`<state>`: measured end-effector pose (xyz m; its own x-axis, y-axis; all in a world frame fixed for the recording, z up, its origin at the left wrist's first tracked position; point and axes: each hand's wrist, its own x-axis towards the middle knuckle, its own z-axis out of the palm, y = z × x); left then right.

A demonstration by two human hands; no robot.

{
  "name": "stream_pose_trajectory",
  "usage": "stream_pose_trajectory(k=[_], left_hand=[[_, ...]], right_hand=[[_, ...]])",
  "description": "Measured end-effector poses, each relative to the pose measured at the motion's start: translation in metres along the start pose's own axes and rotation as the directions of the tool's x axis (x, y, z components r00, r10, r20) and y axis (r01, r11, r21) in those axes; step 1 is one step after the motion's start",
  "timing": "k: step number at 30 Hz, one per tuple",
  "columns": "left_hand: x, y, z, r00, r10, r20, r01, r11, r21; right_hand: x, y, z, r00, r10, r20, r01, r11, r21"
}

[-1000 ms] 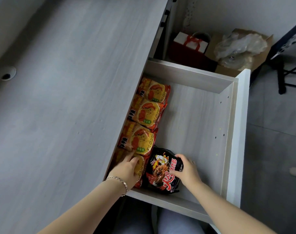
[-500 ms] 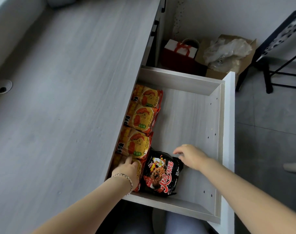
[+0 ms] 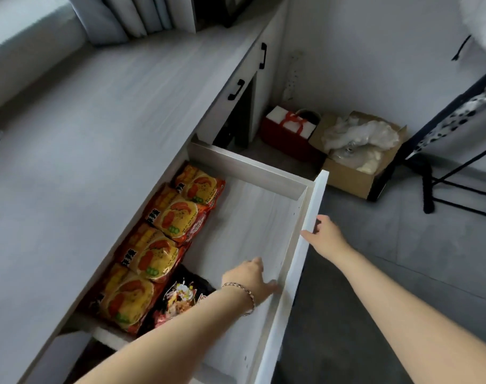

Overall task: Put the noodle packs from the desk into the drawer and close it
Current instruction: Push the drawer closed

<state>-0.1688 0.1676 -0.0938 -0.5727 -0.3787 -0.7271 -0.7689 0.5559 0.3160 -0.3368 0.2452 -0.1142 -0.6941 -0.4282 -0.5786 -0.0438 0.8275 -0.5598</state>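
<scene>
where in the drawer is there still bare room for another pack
The drawer floor is bare between the row of orange noodle packs and the front panel, from the far wall down to the left hand. The desk side is crowded, with the black pack nearest.

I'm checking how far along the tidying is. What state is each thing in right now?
White wooden drawer: pulled open.
Four orange-yellow noodle packs: lying in a row inside the drawer.
Black noodle pack: in the drawer, partly hidden by the forearm.
Left hand: open, empty, at the drawer front's inner side.
Right hand: on the drawer front's top edge.
Brown cardboard box: open.
</scene>
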Motion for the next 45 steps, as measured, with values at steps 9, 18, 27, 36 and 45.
stream_pose_trajectory(k=[9,18,27,36,45], left_hand=[[0.024,0.057,0.02,0.998,-0.052,-0.037,0.058,0.978,0.201],[0.027,0.01,-0.012,0.978,-0.156,-0.141,0.178,0.971,0.162],[0.022,-0.065,-0.056,0.828,-0.484,-0.282,0.452,0.875,-0.171],[0.04,-0.128,-0.102,0.662,-0.72,0.21,0.13,-0.167,-0.977],[0.044,-0.166,-0.121,0.745,-0.494,0.449,-0.318,-0.854,-0.412]], right_hand=[[0.022,0.006,-0.001,0.984,-0.025,0.176,0.021,0.999,0.027],[0.021,-0.042,0.01,0.94,-0.099,0.327,0.172,0.964,-0.205],[0.018,-0.14,0.072,0.848,-0.133,0.513,0.25,0.954,-0.166],[0.025,-0.233,0.137,0.803,-0.061,0.593,0.061,0.998,0.019],[0.056,-0.267,0.197,0.718,0.094,0.689,-0.439,0.83,0.344]])
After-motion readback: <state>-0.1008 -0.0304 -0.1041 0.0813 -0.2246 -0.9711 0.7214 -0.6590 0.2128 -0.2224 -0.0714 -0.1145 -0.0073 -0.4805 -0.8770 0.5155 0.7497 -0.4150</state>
